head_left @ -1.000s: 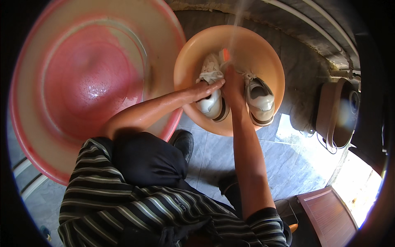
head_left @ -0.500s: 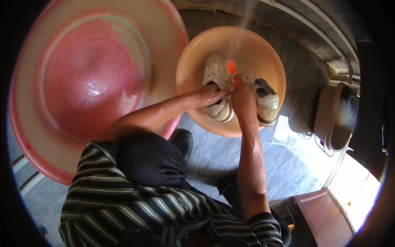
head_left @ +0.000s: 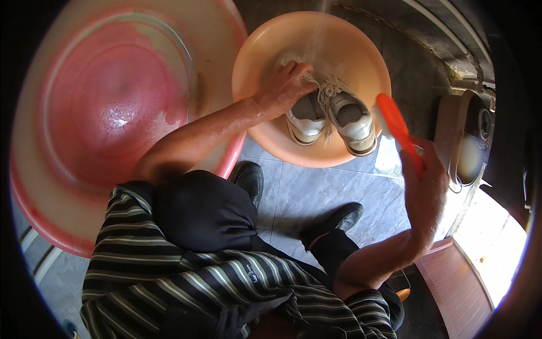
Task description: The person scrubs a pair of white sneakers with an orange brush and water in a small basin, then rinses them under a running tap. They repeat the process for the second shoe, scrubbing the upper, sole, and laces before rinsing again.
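1. Head view: the right hand [head_left: 424,189] is closing its fingers around the lower end of an orange brush [head_left: 398,129], holding it raised just off the right rim of the orange basin [head_left: 265,51], clear of the shoes.
2. The left hand [head_left: 280,89] is reaching into the basin and curling over the tongue and laces of the left white shoe [head_left: 306,116]; the fingers are bending onto it, though how firmly they are clamping cannot be told.
3. The two shoes are sitting side by side in the basin, heels toward the person; the right white shoe [head_left: 351,120] is lying just beside the other, touching it along the laces.
4. A thin stream of water [head_left: 317,34] is falling into the far part of the basin.
5. A large pink tub [head_left: 68,214] is standing to the left, its rim touching the basin, with the left forearm crossing over its edge.
6. The person is crouching in a striped shirt [head_left: 186,282], with black shoes [head_left: 333,221] planted on the grey tiled floor [head_left: 316,189] below the basin.
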Demonstrator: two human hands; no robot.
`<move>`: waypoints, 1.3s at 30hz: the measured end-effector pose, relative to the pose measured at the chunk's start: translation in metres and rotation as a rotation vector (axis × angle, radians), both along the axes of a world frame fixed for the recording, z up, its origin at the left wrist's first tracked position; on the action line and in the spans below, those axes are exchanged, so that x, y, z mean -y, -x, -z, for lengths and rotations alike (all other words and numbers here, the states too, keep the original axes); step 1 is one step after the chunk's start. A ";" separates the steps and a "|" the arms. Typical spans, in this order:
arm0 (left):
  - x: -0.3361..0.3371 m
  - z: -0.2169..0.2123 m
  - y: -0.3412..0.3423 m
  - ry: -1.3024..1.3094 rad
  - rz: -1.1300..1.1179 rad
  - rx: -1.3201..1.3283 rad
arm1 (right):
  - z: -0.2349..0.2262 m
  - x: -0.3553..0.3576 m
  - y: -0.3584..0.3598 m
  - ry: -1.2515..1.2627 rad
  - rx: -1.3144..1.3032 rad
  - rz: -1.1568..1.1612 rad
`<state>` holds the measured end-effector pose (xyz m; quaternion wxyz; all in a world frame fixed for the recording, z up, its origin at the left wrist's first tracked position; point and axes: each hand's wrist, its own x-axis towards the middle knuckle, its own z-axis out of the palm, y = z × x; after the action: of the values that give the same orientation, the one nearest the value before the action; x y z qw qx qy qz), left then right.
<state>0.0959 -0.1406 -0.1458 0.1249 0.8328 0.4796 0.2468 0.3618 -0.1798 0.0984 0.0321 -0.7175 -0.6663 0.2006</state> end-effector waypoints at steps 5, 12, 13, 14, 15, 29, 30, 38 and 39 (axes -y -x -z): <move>-0.017 0.018 0.010 0.293 0.102 0.281 | 0.020 0.003 0.019 0.023 -0.225 -0.169; -0.025 0.018 0.008 0.304 0.108 0.346 | 0.200 -0.008 0.090 0.097 -0.071 -0.418; -0.018 0.017 0.019 0.290 0.069 0.318 | 0.212 -0.013 0.109 0.093 -0.057 -0.437; -0.017 0.019 0.011 0.282 0.078 0.330 | 0.215 -0.019 0.120 0.159 -0.025 -0.362; -0.018 0.021 0.003 0.257 0.089 0.352 | 0.224 -0.022 0.127 0.090 -0.028 -0.311; -0.006 0.074 0.015 1.293 -0.934 1.563 | 0.289 -0.070 0.150 0.686 -1.627 0.866; -0.007 0.072 0.018 1.363 -0.872 1.589 | 0.283 -0.067 0.147 0.765 -1.766 0.820; -0.013 0.039 0.012 1.413 -0.800 1.739 | 0.274 -0.048 0.130 0.647 -1.200 0.566; -0.015 0.043 0.005 1.327 -0.897 1.685 | 0.299 -0.049 0.133 0.338 -0.979 0.188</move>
<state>0.0907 -0.1260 -0.1885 0.7175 -0.0686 0.5314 0.4450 0.2291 -0.1313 -0.2009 0.2412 -0.5917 -0.4645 0.6131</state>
